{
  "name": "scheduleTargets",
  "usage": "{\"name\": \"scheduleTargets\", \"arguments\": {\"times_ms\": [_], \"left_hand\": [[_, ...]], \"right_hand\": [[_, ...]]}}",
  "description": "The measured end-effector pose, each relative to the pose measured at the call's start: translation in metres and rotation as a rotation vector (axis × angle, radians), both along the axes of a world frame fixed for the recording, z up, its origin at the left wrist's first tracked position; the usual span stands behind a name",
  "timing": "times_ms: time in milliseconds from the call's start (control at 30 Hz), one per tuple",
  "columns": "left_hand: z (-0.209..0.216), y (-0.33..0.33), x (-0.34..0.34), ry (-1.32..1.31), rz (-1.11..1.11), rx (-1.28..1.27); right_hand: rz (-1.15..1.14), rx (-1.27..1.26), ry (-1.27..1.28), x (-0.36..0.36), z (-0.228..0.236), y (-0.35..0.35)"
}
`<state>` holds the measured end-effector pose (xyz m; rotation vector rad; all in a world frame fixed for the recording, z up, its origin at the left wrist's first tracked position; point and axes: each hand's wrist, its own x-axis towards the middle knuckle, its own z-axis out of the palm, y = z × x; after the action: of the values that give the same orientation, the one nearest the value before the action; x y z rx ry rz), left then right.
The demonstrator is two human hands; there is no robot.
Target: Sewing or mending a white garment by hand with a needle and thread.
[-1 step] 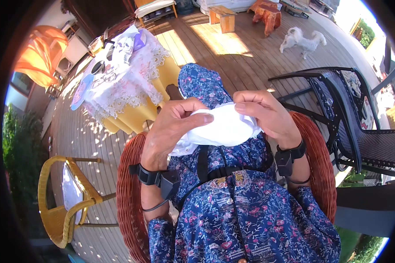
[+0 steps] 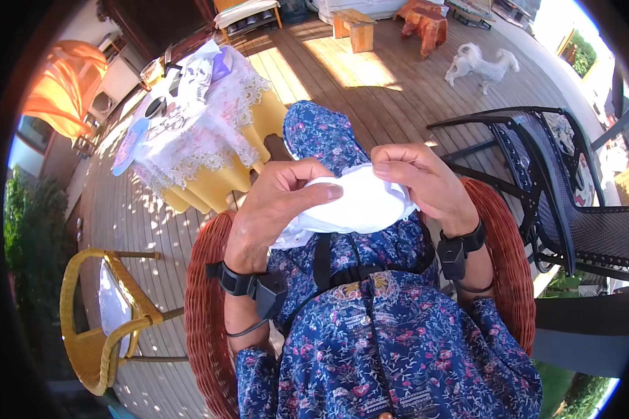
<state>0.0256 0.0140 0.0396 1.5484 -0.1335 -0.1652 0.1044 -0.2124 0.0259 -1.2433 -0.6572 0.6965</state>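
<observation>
A white cloth [image 2: 360, 206] is bunched above my lap, its upper side stretched between my two hands. My left hand [image 2: 276, 199] grips its left part, thumb lying on top and fingers curled beneath. At the cloth's upper right edge, my right hand [image 2: 423, 178] pinches with thumb and forefinger. A fine thread-like line shows beside those right fingertips, too small to make out. A loose fold of the cloth hangs under the left hand. Each wrist wears a black strap with a dark box.
I sit in a reddish wicker chair [image 2: 213, 314]. Ahead left stands a table with a lace-edged cloth [image 2: 223, 129], holding glasses and papers. A yellow chair [image 2: 77, 307] is at left, black mesh chairs [image 2: 538, 178] at right. A white dog [image 2: 479, 66] stands on the wooden deck.
My left thumb has shifted very slightly to the right on the white cloth. Otherwise both hands keep their places.
</observation>
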Motion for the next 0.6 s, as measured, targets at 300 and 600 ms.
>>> {"name": "scheduleTargets", "arguments": {"times_ms": [300,600], "left_hand": [[-0.003,-0.007,0.0,0.061,0.0,-0.012],[0.009,-0.005,0.009,-0.046,0.03,0.212]], "right_hand": [[-0.229,-0.14,-0.532,-0.008,-0.003,0.012],[-0.219,-0.194,-0.587,-0.001,0.005,0.016]]}}
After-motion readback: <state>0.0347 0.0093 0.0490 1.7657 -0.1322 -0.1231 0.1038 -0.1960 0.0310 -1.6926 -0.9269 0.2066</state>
